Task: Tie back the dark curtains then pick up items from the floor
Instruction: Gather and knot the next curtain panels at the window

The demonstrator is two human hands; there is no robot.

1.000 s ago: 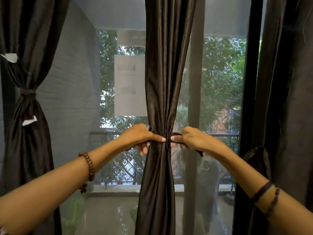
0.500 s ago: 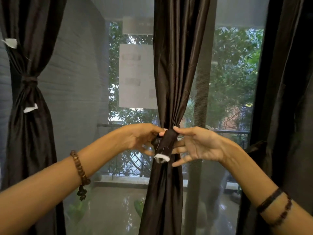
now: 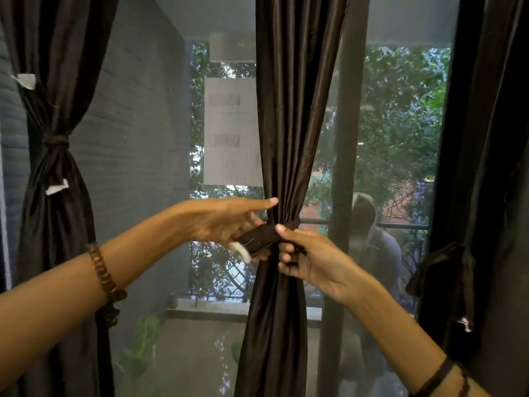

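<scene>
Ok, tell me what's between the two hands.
Head view: the middle curtain, cinched by its tie band, which the left hand and right hand pinch.

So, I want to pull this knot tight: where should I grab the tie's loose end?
Pinch the tie end near its white tag, coming from the left: it sticks out leftward from the gathered middle curtain toward the left hand, flat and narrow. The right hand steadies the wrap at the waist.
</scene>
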